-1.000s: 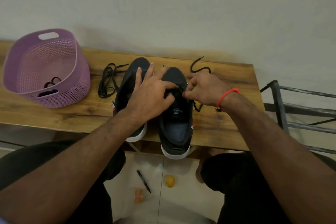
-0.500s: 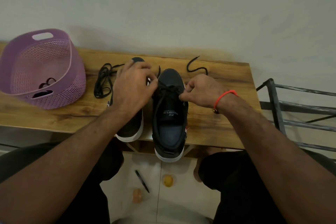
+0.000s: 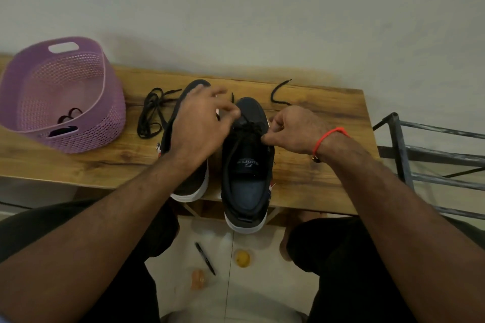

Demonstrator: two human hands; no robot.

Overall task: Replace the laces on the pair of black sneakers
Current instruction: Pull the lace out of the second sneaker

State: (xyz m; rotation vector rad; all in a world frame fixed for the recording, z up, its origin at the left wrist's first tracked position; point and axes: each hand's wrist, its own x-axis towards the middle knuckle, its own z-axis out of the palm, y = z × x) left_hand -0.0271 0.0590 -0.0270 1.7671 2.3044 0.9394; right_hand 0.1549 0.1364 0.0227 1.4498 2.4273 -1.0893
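Two black sneakers with white soles stand side by side on a wooden table (image 3: 315, 170), toes towards the wall. The right sneaker (image 3: 248, 178) has a black lace (image 3: 245, 128) threaded through its front eyelets, and its heel hangs over the table's front edge. My left hand (image 3: 202, 128) hovers over the left sneaker (image 3: 191, 178) and pinches the lace at the right shoe's toe end. My right hand (image 3: 291, 131), with a red wrist band, pinches the same lace on the shoe's right side. A loose end of lace (image 3: 278, 92) curls behind my right hand.
A bundled black lace (image 3: 152, 115) lies left of the shoes. A purple mesh basket (image 3: 86, 136) with dark items inside stands at the table's left end. A metal rack (image 3: 425, 155) is to the right. A pen (image 3: 205, 258) and small items lie on the floor.
My left hand left the right shoe's opening, shifted left and forward, and now pinches the lace near the toe. The lace shows across the front eyelets. My right hand stays at the shoe's right side.
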